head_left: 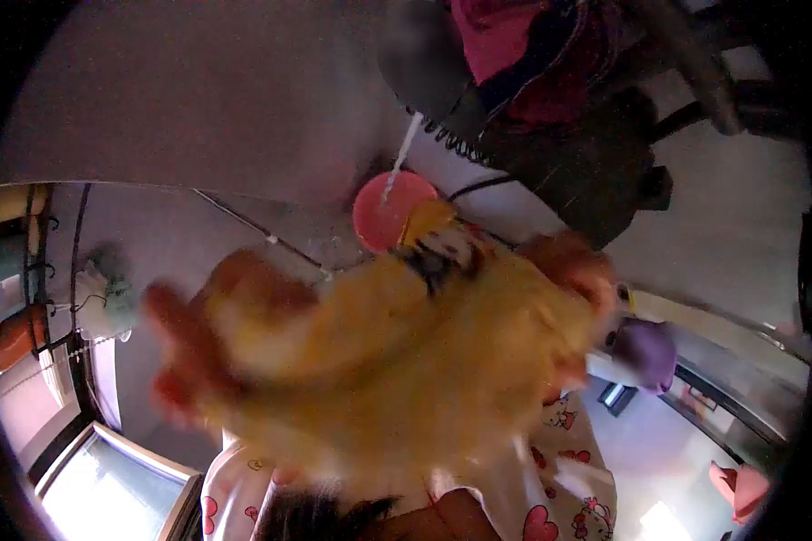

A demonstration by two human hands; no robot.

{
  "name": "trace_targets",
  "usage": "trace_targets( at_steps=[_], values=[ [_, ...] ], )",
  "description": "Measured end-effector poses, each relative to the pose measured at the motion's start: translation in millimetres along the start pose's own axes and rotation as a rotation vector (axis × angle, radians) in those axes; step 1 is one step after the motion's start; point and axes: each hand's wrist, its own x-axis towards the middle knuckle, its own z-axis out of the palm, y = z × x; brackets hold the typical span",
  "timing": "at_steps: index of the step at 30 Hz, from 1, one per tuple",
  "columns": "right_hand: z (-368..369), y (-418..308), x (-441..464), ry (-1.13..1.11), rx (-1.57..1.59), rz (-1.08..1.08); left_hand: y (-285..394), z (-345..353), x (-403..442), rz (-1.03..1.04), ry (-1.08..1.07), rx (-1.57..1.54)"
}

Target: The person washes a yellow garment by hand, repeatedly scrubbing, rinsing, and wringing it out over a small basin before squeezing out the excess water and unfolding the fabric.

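Observation:
A yellow piece of clothing [397,361] is stretched out between my two hands and blurred by motion. Near its upper edge it bears a dark and pale printed figure; its exact kind cannot be made out. My left hand [203,334] is closed around the cloth at the left, fingers smeared. At the right, my right hand [573,270] grips the other end, its fingers partly covered by the fabric. Below the cloth shows my white top [568,460] with red hearts and cartoon prints.
Beyond the cloth is a round pink basin [374,212] with a whitish strip [403,153] reaching over it. Pink and dark clothes [505,45] hang at the top. A purple item [645,356] is at the right, a bright window [108,487] at lower left.

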Motion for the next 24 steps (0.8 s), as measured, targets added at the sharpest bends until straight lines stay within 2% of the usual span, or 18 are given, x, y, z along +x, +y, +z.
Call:
trace_targets(
  at_steps=[8,18,24],
  values=[
    [1,-26,-23,0.198,0.138,-0.118,-20,-14,-3,-0.053,-0.015,0.021],
    [12,-31,-13,0.222,0.265,-0.147,-52,-9,16,-0.085,-0.088,0.026],
    [37,-5,10,0.201,0.451,-0.070,-91,4,44,-0.122,-0.148,-0.078]
  ],
)
